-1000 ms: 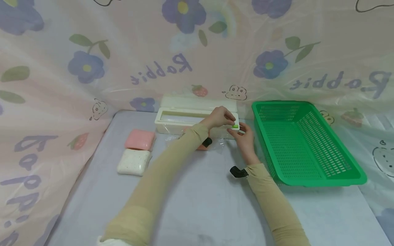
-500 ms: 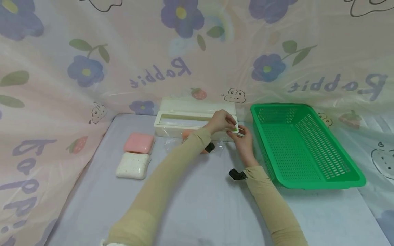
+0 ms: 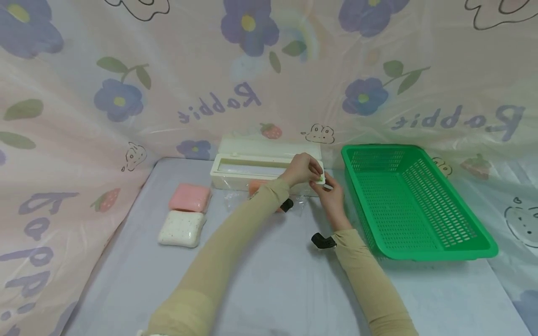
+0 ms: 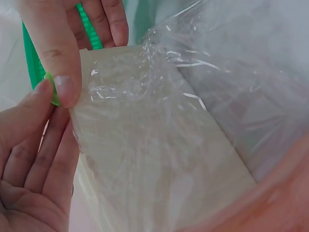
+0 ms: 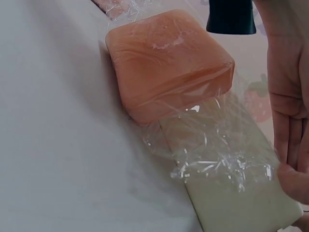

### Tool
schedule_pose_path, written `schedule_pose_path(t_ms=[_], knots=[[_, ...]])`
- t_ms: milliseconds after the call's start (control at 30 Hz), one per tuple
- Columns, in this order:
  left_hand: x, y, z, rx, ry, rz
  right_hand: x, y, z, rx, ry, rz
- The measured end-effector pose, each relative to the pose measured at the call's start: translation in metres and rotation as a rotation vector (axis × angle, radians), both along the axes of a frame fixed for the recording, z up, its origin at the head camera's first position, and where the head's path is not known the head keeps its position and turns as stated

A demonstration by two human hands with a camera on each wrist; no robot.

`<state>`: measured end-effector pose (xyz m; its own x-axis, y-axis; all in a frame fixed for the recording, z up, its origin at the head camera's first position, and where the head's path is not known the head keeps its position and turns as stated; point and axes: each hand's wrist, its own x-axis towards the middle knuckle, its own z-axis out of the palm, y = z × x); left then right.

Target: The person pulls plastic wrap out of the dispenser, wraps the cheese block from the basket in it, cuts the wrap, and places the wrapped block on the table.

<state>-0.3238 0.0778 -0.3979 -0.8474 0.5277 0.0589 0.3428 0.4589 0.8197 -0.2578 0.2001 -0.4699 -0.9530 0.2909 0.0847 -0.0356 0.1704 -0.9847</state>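
A long cream cling film dispenser (image 3: 216,168) stands at the back of the table, its lid (image 3: 269,145) raised. My left hand (image 3: 302,169) reaches across to its right end and pinches a small green slide cutter (image 4: 54,92) there. My right hand (image 3: 332,203) grips that same end, with its thumb beside the green piece in the left wrist view. Clear film (image 4: 154,121) drapes down the front wall. An orange soap bar (image 5: 169,63) in crinkled film lies against the dispenser, partly hidden by my left sleeve in the head view.
A pink soap bar (image 3: 190,197) and a speckled white soap bar (image 3: 181,228) lie together on the left. A green perforated basket (image 3: 420,254) stands close to my right forearm. Behind the table hangs a patterned curtain (image 3: 294,84).
Both hands stay at the dispenser's right end. My left fingers have shifted slightly right over the green cutter. The whole head view has drifted slightly.
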Motion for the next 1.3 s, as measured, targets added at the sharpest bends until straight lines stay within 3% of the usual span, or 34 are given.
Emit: schedule_pose_path(t_ms=[667, 833, 1100, 1300], knots=[[0.001, -0.021, 0.004, -0.069, 0.033, 0.014, 0.000, -0.011, -0.002, -0.066, -0.076, 0.016], [-0.001, -0.025, 0.006, -0.112, 0.063, -0.013, 0.000, -0.012, -0.002, -0.083, -0.098, 0.008], [-0.013, -0.064, 0.005, -0.106, 0.021, -0.006, 0.000, -0.006, 0.002, -0.132, -0.113, -0.004], [-0.014, -0.089, 0.005, -0.067, -0.039, 0.009, 0.000, -0.001, 0.000, -0.093, -0.110, -0.030]])
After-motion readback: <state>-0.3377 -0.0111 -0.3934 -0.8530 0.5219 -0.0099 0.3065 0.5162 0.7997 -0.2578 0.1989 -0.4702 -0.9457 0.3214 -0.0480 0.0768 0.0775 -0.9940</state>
